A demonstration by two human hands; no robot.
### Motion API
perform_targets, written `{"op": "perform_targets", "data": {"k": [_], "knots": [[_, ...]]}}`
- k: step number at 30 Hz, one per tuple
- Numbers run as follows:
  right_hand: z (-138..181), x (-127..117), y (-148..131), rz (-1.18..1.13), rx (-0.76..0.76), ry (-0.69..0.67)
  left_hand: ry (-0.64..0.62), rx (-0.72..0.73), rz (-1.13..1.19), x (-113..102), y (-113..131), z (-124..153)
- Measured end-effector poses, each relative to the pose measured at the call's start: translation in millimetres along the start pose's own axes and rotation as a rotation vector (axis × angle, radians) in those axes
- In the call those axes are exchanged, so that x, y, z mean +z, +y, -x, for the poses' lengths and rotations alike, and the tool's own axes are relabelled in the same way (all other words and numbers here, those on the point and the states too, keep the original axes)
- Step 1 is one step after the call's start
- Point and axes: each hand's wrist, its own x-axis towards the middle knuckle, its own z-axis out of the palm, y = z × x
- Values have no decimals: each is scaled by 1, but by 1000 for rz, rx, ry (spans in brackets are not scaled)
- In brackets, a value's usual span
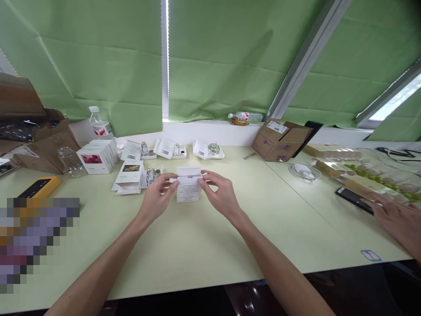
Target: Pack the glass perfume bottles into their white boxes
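Observation:
A small white carton [188, 193] with fine print on its front stands upright on the table, its top flaps raised. My left hand [157, 196] pinches the carton's left top edge between thumb and fingers. On the opposite side, my right hand [221, 193] grips the right top edge the same way. Just left of my left hand lies an opened white box [130, 172] with a picture on it, and small glass bottles [151, 175] sit beside it. Behind the carton, a round glass bottle [214, 148] rests on white packaging.
White boxes [95, 158] and a plastic bottle [99, 125] stand at the left, near an orange-and-black device [39, 188]. A cardboard box [279, 140] is at the back right. Another person's hand [394, 215] rests by a phone [353, 199] and egg cartons [371, 175].

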Motion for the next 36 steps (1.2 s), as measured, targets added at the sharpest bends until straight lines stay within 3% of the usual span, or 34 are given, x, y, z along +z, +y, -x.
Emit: {"op": "perform_targets", "data": {"k": [12, 21, 27, 36], "knots": [[2, 4, -1, 45, -20, 2, 24, 24, -12, 1, 1, 0], [4, 6, -1, 79, 54, 9, 90, 103, -180, 4, 3, 5], [4, 6, 2, 73, 57, 16, 54, 190, -312, 3, -2, 5], [4, 7, 3, 70, 65, 11, 54, 211, -344, 2, -6, 3]]}}
